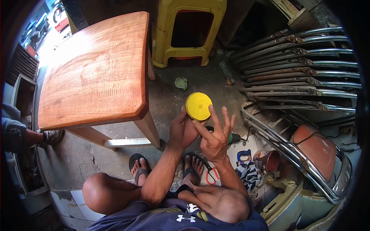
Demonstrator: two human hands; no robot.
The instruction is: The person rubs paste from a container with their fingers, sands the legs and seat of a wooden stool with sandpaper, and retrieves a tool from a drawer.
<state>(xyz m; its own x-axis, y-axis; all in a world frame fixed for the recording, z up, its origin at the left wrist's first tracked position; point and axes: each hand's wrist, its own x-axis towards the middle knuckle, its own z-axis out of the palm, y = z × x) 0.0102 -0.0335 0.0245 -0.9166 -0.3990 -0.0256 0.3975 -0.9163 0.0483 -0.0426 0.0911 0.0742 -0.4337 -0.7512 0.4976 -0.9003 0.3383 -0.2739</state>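
Note:
A thick yellow disc [199,105], with a small mark at its centre, is held up in front of me. My left hand [183,131] supports it from the left and below, thumb along its left edge; its other fingers are partly hidden. On the other side, my right hand [216,140] has its thumb and index finger at the disc's lower and right edge. The remaining right fingers stretch out and point away. Left of my hands stands a wooden stool [96,69] with a reddish-brown top and paler legs.
A yellow plastic stool [163,30] stands ahead. Metal chair frames [300,73] are stacked at right, near a folded chair [316,150]. By my right foot lie orange-handled scissors [211,177], a blue-handled tool [244,155], a checked cloth [248,175] and a can [268,159]. Another person's leg [32,136] shows at left.

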